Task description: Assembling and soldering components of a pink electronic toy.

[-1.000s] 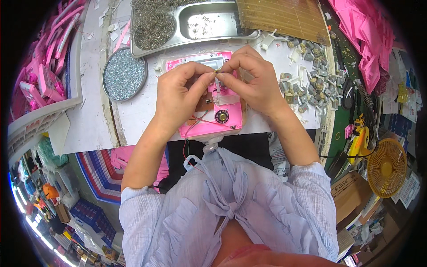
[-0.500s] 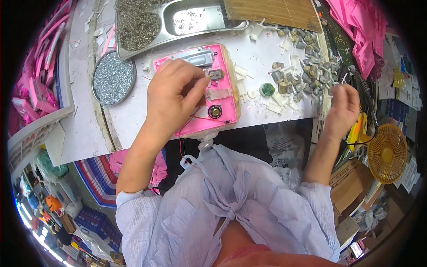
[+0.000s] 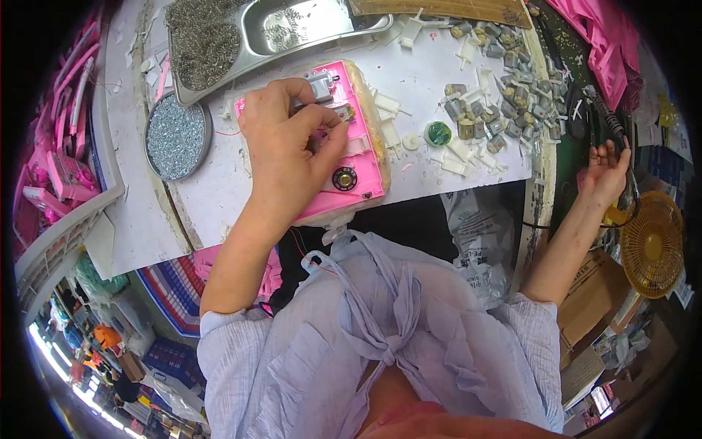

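Note:
My left hand (image 3: 292, 143) bends over a pink plastic casing (image 3: 351, 196), its thumb and forefinger closed beside a small motor (image 3: 344, 113). What they pinch, if anything, is hidden. In the casing are a grey metallic part (image 3: 322, 86), a pale translucent block (image 3: 357, 146) and a small round black speaker (image 3: 344, 178). A pad wrapped in clear plastic lies under it. Past the table's right edge, my right hand (image 3: 605, 175) is turned palm up. Its fingers are apart and lightly bent, next to a dark coiled cord (image 3: 608, 117).
A round dish of small silvery pieces (image 3: 175, 139) stands left of the casing, below a steel tray (image 3: 322, 33) with screws. Several small motors (image 3: 504, 102) with white plastic parts lie to the right, near a green roll (image 3: 438, 133). A yellow fan (image 3: 651, 245) stands at far right.
My right hand has moved right, away from the table edge to the dark cord, and turned palm up. My left hand stays at the casing, its fingers shifted slightly. The view has tilted a little.

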A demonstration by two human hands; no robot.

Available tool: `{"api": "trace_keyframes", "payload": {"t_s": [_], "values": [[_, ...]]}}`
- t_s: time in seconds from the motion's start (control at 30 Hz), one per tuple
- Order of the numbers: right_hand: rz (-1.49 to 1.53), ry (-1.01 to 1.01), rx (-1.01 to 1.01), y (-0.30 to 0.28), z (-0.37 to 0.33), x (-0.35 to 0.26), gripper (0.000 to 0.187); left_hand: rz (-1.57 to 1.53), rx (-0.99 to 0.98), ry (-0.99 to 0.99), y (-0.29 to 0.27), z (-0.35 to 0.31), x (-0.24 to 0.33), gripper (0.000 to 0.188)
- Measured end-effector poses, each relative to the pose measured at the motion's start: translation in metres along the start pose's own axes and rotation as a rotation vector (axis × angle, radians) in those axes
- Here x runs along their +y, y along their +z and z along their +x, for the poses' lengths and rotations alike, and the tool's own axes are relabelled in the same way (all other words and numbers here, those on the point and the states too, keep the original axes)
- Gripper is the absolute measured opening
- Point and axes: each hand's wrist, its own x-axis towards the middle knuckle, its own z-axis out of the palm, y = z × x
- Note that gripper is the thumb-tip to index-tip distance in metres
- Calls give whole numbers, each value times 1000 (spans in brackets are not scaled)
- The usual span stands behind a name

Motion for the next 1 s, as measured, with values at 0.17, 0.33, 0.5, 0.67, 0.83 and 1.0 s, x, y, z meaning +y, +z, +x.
{"api": "trace_keyframes", "payload": {"t_s": [0.17,0.33,0.5,0.67,0.83,1.0], "values": [[54,-99,33,-59,0,-6,17,4,-18,-15,0,0,0,13],[88,-263,-180,-14,-111,-25,20,25,-16,16,-2,1,-2,13],[-160,-186,-774,69,-212,-1,31,31,-34,9,-1,0,-3,13],[-80,-263,-1074,108,-231,22,31,70,-54,9,-3,3,0,14],[-122,-387,-1149,118,-228,23,31,72,-57,3,-4,3,0,15],[-135,-446,-1142,125,-230,25,31,72,-71,0,-4,4,1,15]]}}
